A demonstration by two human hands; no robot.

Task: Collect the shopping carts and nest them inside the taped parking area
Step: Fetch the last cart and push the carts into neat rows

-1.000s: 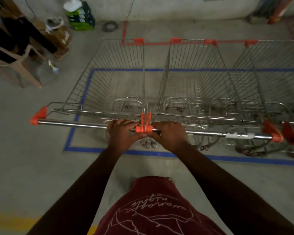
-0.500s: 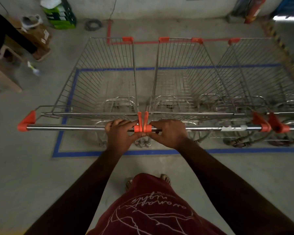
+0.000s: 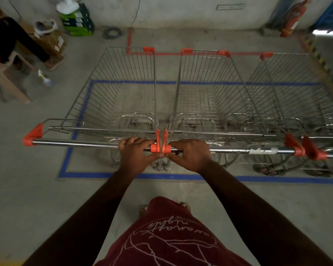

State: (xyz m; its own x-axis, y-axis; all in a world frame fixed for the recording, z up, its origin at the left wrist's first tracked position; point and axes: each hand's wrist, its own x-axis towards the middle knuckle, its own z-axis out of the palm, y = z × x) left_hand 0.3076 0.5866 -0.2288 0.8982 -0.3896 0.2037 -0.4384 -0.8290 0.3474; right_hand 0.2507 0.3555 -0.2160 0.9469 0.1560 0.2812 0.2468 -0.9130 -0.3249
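Three wire shopping carts with orange corner caps stand side by side on the floor, within a blue tape rectangle (image 3: 81,174). My left hand (image 3: 136,154) grips the right end of the left cart's handle bar (image 3: 75,143). My right hand (image 3: 190,154) grips the left end of the middle cart's handle bar (image 3: 238,150). The two hands sit close together, either side of the touching orange end caps (image 3: 160,144). The left cart's basket (image 3: 123,93) and the middle cart's basket (image 3: 206,93) are empty. A third cart (image 3: 296,96) stands at the right, partly cut off by the frame.
Red tape (image 3: 200,53) runs on the floor behind the carts. A seated person's leg (image 3: 37,48), a wooden chair (image 3: 10,81), cardboard boxes (image 3: 54,43) and a green crate (image 3: 79,20) are at the far left. A red fire extinguisher (image 3: 294,16) leans at the far right wall.
The view has shifted and the carts appear slightly further into the blue rectangle. Both hands keep their grip on the handle bars.
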